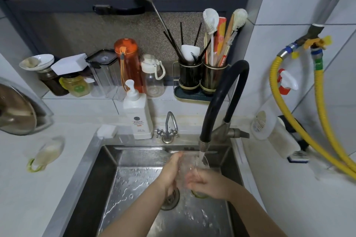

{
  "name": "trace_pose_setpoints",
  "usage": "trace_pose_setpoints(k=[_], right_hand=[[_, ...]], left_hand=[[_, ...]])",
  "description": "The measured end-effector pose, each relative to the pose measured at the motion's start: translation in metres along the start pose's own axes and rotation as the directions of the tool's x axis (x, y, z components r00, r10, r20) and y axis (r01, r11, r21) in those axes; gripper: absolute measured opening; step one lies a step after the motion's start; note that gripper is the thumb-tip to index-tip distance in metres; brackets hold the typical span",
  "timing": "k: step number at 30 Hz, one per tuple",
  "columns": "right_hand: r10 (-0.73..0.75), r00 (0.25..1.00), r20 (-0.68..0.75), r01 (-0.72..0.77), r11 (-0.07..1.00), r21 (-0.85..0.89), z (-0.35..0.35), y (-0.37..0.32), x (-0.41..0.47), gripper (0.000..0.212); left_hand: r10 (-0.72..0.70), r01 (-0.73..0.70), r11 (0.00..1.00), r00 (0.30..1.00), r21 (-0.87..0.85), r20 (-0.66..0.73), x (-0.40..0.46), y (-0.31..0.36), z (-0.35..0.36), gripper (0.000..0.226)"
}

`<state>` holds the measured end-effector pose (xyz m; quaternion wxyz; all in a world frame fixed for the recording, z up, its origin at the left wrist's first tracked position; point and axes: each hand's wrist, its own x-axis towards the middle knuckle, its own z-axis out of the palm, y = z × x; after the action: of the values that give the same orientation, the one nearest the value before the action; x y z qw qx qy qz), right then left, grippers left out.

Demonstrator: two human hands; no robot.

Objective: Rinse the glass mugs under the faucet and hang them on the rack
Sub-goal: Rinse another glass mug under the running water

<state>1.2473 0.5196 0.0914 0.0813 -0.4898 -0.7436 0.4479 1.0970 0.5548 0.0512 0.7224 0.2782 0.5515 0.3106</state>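
Both hands, the left hand (170,171) and right hand (205,182), gripped the glass mug (189,167) over the sink (107,159) under the faucet (204,145) stream at far right; turning it slowly would have rinsed every side.

1. The white pump bottle (137,113) standing behind the sink carries a small round emblem and a few lines of dark print on its front, with an orange mark beneath; the print is too small and blurred to read.
2. The yellow-lidded jar (77,85) on the ledge has a green label; no words on it can be made out.
3. The orange and red carton (221,34) standing in the utensil holder (212,79) bears printing along its side, also unreadable.
4. The blue-edged box (297,157) at the right wall shows faint white marks, too blurred to read.
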Motion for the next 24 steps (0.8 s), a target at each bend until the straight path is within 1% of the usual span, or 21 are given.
trace_pose_setpoints(k=[1,2,3,4,5,6,7,8,9,10,12,13,14,15,17,18,20,22,24], right_hand=[[0.001,0.997,-0.075,-0.008,0.995,-0.095,0.001,0.004,0.000,0.034],[-0.036,0.982,-0.186,-0.003,0.979,-0.206,0.000,0.009,0.001,0.043],[-0.088,0.950,-0.299,0.013,0.969,-0.246,0.001,0.012,0.001,0.052],[-0.137,0.906,-0.400,0.044,0.971,-0.233,0.003,0.013,0.000,0.056],[-0.107,0.885,-0.454,0.061,0.991,-0.115,0.006,0.013,0.000,0.059],[-0.028,0.880,-0.474,0.072,0.995,0.074,0.010,0.013,0.001,0.062],[0.045,0.889,-0.455,0.079,0.965,0.250,0.012,0.014,0.001,0.065],[0.098,0.906,-0.412,0.068,0.926,0.372,0.015,0.016,0.000,0.065],[0.118,0.921,-0.371,0.046,0.913,0.406,0.014,0.017,-0.002,0.064],[0.125,0.931,-0.344,0.034,0.905,0.423,0.013,0.018,-0.003,0.062],[0.114,0.934,-0.338,0.038,0.911,0.411,0.010,0.024,-0.005,0.062],[0.105,0.935,-0.338,0.046,0.910,0.411,0.008,0.026,-0.007,0.062],[0.107,0.934,-0.340,0.046,0.909,0.414,0.008,0.028,-0.010,0.062],[0.104,0.932,-0.348,0.053,0.908,0.415,0.008,0.031,-0.012,0.063],[0.116,0.917,-0.380,0.073,0.891,0.448,0.010,0.037,-0.018,0.062],[0.132,0.909,-0.396,0.081,0.875,0.477,0.011,0.040,-0.022,0.058],[0.115,0.909,-0.401,0.104,0.869,0.484,0.010,0.042,-0.029,0.054],[0.100,0.924,-0.370,0.083,0.890,0.448,0.007,0.037,-0.032,0.060],[0.126,0.933,-0.337,0.043,0.891,0.453,0.001,0.036,-0.031,0.051]], left_hand=[[-0.007,0.007,0.999,1.000,-0.034,0.023,-0.001,0.000,-0.002,0.059],[-0.008,0.010,0.997,1.000,-0.074,0.029,-0.002,-0.001,-0.005,0.056],[-0.005,0.010,0.993,0.999,-0.116,0.037,-0.002,-0.003,-0.007,0.052],[-0.010,0.022,0.985,0.997,-0.170,0.070,-0.005,-0.004,-0.008,0.051],[-0.012,0.034,0.974,0.995,-0.224,0.099,-0.006,-0.006,-0.008,0.052],[-0.013,0.043,0.962,0.994,-0.270,0.112,-0.005,-0.008,-0.008,0.055],[-0.018,0.053,0.952,0.993,-0.303,0.120,-0.004,-0.010,-0.009,0.057],[-0.018,0.059,0.949,0.991,-0.310,0.133,-0.004,-0.012,-0.010,0.059],[0.002,0.041,0.955,0.990,-0.295,0.144,-0.005,-0.011,-0.012,0.058],[0.024,0.010,0.968,0.991,-0.252,0.131,-0.003,-0.011,-0.015,0.054],[0.077,-0.068,0.990,0.994,-0.122,0.071,0.000,-0.011,-0.018,0.041],[0.087,-0.083,0.995,0.994,-0.062,0.068,0.000,-0.011,-0.019,0.039],[0.079,-0.079,0.997,0.993,-0.002,0.087,-0.001,-0.010,-0.017,0.042],[0.072,-0.080,0.995,0.988,0.059,0.138,-0.004,-0.009,-0.014,0.049],[0.038,-0.090,0.976,0.966,0.199,0.255,-0.006,-0.010,-0.010,0.072],[0.034,-0.116,0.962,0.948,0.247,0.316,-0.008,-0.011,-0.007,0.080],[0.069,-0.203,0.930,0.916,0.305,0.396,-0.011,-0.010,-0.003,0.080],[0.133,-0.277,0.893,0.915,0.355,0.381,-0.010,-0.010,0.001,0.081],[0.228,-0.345,0.868,0.916,0.356,0.331,-0.007,-0.010,0.005,0.080]])
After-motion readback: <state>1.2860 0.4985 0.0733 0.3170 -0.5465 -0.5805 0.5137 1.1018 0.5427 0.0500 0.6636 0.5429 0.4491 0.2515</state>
